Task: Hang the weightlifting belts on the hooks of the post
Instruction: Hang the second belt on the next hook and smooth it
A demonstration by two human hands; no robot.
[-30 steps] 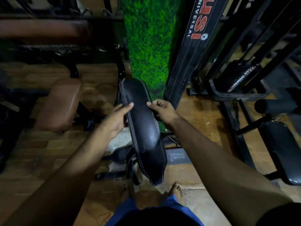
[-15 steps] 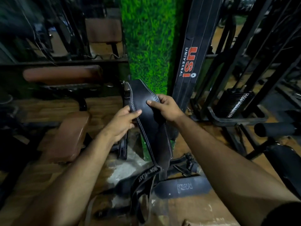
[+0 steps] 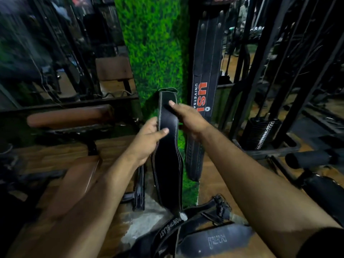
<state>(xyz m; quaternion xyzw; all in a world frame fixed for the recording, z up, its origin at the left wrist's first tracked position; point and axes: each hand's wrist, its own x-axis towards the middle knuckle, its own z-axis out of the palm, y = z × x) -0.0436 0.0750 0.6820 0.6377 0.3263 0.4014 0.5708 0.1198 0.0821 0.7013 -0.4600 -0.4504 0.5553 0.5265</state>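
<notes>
I hold a black leather weightlifting belt (image 3: pixel 168 161) with white stitching upright in front of a post covered in green artificial grass (image 3: pixel 154 49). My left hand (image 3: pixel 149 138) grips its left edge, thumb across the front. My right hand (image 3: pixel 188 118) grips the upper right part, fingers over the face. A long black belt marked USI Universal (image 3: pixel 203 77) hangs from high on the post's right side. No hook is visible. More black belts (image 3: pixel 208 237) lie in a heap on the floor below.
A brown padded bench (image 3: pixel 70 116) stands at the left, with its seat pad (image 3: pixel 74 183) lower down. Black machine frames and a weight stack (image 3: pixel 260 133) fill the right. A black roller pad (image 3: pixel 309 159) juts in at the right. The floor is wood.
Both hands have lifted the belt higher toward the post and my view has tilted up, showing more of the hanging USI belt. My right hand has shifted further up the belt.
</notes>
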